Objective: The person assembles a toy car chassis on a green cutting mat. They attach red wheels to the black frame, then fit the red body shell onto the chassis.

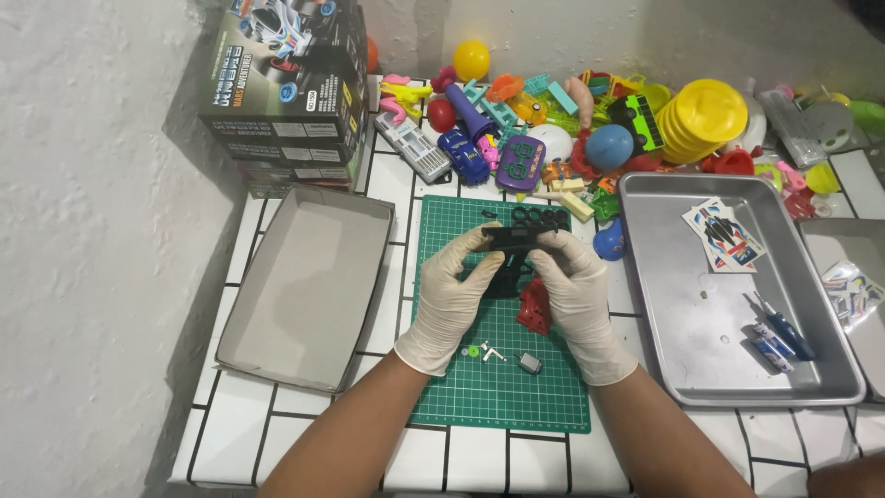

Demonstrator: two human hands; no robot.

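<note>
In the head view, both gloved hands meet over the upper middle of the green cutting mat point(502, 387), slightly above the frame's centre. The left hand point(454, 295) and the right hand point(573, 290) each close on one end of a flat black plastic part point(516, 238), fingers curled over its top edge and thumbs pressed in from below, so the part is gripped between them. Its long axis runs left to right across the frame, roughly level, with the left end under the left fingertips and the right end under the right ones. Just above it on the mat lies a black frame of round rings point(542, 218), and below the right hand sits a red plastic piece point(534, 309), touching or almost touching the glove. Small parts point(489, 352) and a grey block point(529, 362) lie on the mat nearer the bottom of the frame, between the wrists. To the left, the open grey box lid point(304, 286) stands close beside the mat's edge; to the right, the metal tray point(701, 314) holding a sticker sheet point(724, 235) and a blue screwdriver point(784, 332) sits just beside it. A heap of coloured toys point(590, 120) crowds the upper edge, leaving free room mainly on the lower mat and the white tiled table point(240, 424) at lower left.
</note>
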